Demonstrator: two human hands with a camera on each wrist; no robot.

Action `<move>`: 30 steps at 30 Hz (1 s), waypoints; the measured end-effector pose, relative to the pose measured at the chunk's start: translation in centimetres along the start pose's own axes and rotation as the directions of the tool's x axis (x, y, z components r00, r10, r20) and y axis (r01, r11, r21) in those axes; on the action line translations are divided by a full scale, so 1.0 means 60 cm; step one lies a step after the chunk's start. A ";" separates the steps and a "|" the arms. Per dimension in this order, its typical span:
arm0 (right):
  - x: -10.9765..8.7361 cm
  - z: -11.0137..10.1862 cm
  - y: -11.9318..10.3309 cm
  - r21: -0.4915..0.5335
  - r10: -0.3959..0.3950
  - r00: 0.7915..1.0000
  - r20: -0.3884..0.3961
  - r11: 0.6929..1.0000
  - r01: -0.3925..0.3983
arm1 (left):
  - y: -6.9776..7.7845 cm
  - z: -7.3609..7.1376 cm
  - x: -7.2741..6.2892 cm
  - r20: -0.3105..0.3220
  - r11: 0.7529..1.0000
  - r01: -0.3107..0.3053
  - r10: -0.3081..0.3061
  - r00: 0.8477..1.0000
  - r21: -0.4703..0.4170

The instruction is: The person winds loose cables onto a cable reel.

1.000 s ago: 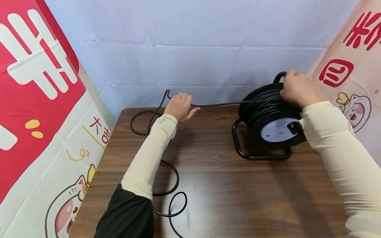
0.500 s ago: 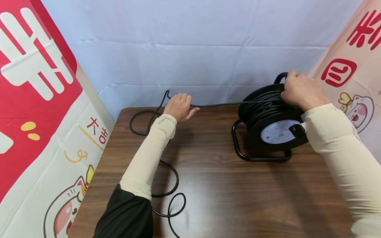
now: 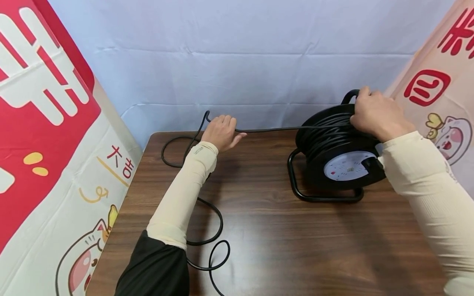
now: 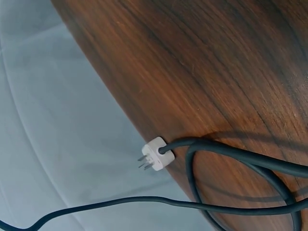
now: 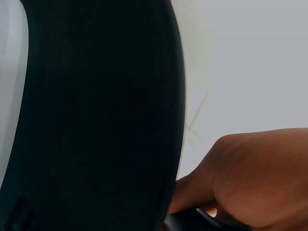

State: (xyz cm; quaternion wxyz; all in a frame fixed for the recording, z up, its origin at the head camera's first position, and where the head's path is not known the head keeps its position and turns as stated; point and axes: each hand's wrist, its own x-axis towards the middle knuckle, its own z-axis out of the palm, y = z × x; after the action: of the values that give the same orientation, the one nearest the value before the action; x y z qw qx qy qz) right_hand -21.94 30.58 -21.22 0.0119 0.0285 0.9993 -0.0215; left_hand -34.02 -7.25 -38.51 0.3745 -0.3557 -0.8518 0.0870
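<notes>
At the back right of the table stands a black cable reel (image 3: 321,151) on a tube frame, with a pale socket disc on its face. My right hand (image 3: 379,115) grips the reel's top handle (image 3: 349,97); in the right wrist view its fingers curl at a black bar beside the dark flange (image 5: 101,106). My left hand (image 3: 221,132) holds the black cable (image 3: 270,130), thumb sticking out to the right, and the cable runs straight from there to the reel. In the left wrist view a white three-pin plug (image 4: 160,154) lies at the table edge; the hand itself is hidden there.
Loose loops of cable (image 3: 221,224) lie on the brown wooden table (image 3: 274,242) under and in front of my left arm. A pale cloth (image 3: 244,78) hangs behind the table. Printed banners stand left (image 3: 122,127) and right (image 3: 459,94).
The black knob on the reel's face sits slightly lower and further right. My right hand has shifted a little to the right. The left hand stays nearly still on the cable.
</notes>
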 end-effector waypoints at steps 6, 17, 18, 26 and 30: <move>-0.013 0.003 -0.010 0.001 -0.002 1.000 -0.017 1.000 0.002 | -0.002 -0.002 -0.008 0.020 1.000 0.003 -0.003 1.000 0.000; -0.025 0.005 -0.018 0.018 0.011 1.000 -0.027 1.000 -0.010 | -0.004 -0.010 -0.017 0.051 1.000 0.007 -0.006 0.999 -0.008; -0.026 0.005 -0.018 0.017 0.006 1.000 -0.029 1.000 -0.006 | -0.004 -0.010 -0.018 0.050 1.000 0.005 -0.005 0.999 -0.009; -0.037 0.008 -0.029 0.004 -0.016 0.998 -0.059 1.000 0.017 | -0.009 -0.010 -0.026 0.051 1.000 0.006 -0.005 0.999 -0.012; -0.043 0.009 -0.034 0.011 -0.021 0.998 -0.066 1.000 0.022 | -0.011 -0.011 -0.029 0.047 1.000 0.004 -0.004 0.999 -0.011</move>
State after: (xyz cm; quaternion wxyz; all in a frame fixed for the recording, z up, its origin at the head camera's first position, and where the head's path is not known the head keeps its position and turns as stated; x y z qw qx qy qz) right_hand -19.49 28.37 -21.59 -0.0215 0.0186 0.9992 -0.0265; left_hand -33.11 -8.99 -38.74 0.3528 -0.3539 -0.8615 0.0898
